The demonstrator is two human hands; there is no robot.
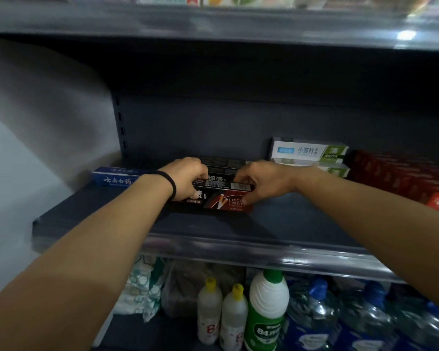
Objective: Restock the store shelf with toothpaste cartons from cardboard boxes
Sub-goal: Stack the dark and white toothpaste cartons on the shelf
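Both arms reach forward over the dark shelf [213, 229]. The left hand [188, 179] and right hand [261, 181], fingers curled, grip the black toothpaste cartons [221, 196] from nine and three o'clock.

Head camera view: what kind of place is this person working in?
Most likely a shop aisle. A dark metal shelf holds rows of boxed toothpaste, such as the white and green cartons, and cleaning bottles stand on the shelf below. Both hands grip a black carton.

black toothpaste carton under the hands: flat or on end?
Flat. The black toothpaste carton lies lengthwise on the shelf, left hand and right hand gripping it.
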